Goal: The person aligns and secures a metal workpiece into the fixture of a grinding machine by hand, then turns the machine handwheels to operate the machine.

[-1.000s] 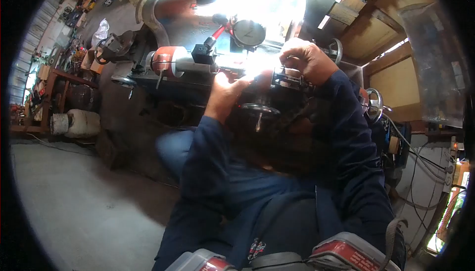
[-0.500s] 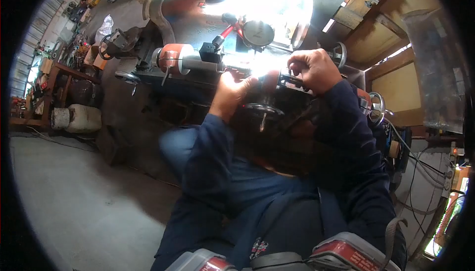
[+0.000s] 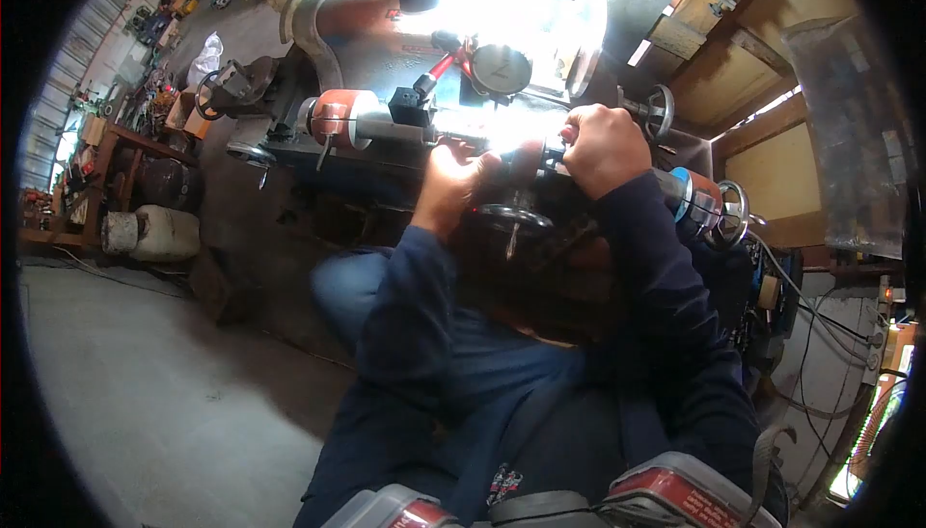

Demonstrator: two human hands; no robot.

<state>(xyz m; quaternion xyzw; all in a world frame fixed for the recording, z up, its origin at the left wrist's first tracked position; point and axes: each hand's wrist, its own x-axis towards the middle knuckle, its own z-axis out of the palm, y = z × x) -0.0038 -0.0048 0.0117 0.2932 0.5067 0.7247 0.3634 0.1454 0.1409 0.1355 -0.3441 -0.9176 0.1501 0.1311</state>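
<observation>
My left hand (image 3: 449,184) reaches up to the middle of a bench machine, thumb and fingers closed at the near side of a glare-washed part. What they grip is lost in the glare. To its right, my right hand (image 3: 610,150) is curled tight at the end of the brownish-red central block; its fingers hide what they hold. Below and between the hands sits a handwheel (image 3: 515,217) with a metal handle pointing down. A round dial-like disc (image 3: 501,69) on a red jointed arm (image 3: 440,71) stands just beyond them, beside a black block (image 3: 411,107).
A bright lamp glares above the machine. An orange-red collar (image 3: 338,117) is at its left, another collar (image 3: 698,202) and a handwheel (image 3: 733,212) at its right. A dirty white container (image 3: 166,231) lies left on the floor. Cables (image 3: 815,311) hang at right.
My right hand has shifted slightly and its forearm has swung left, uncovering the machine's right-hand collar. My left hand stays nearly where it was.
</observation>
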